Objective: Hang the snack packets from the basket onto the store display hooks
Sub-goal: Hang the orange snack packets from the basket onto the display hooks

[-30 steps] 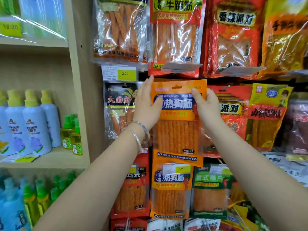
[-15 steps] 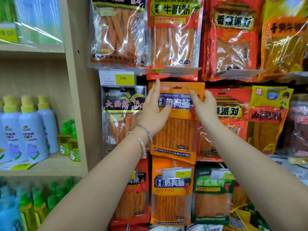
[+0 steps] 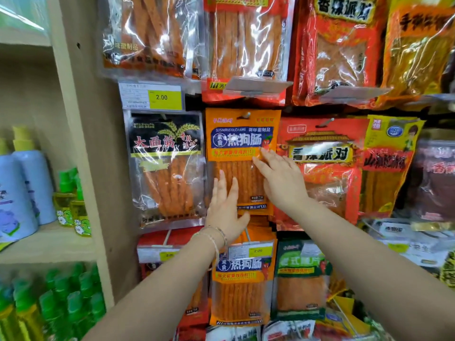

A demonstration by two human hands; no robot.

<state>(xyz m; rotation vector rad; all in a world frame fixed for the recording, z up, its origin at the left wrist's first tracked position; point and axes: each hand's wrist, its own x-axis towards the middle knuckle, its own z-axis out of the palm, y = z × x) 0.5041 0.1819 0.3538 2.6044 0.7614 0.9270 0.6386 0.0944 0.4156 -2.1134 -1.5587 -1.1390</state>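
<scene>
An orange snack packet [image 3: 242,134] with a blue label hangs on a display hook [image 3: 243,116] in the middle row, the hook's tip poking through its top hole. My left hand [image 3: 225,210] lies flat on the packet's lower left, fingers spread and pointing up. My right hand [image 3: 280,178] rests flat on its right side, fingertips at the orange band under the label. Neither hand grips it. The basket is out of view.
Snack packets hang all around: a black one [image 3: 167,166] to the left, a red one [image 3: 320,173] to the right, an identical orange one [image 3: 242,286] below. A wooden shelf post [image 3: 81,143] stands left, with spray bottles [image 3: 27,190] on shelves.
Both hands have slid down from the packet's top corners to its lower part and opened flat. The packet now hangs on the hook by itself.
</scene>
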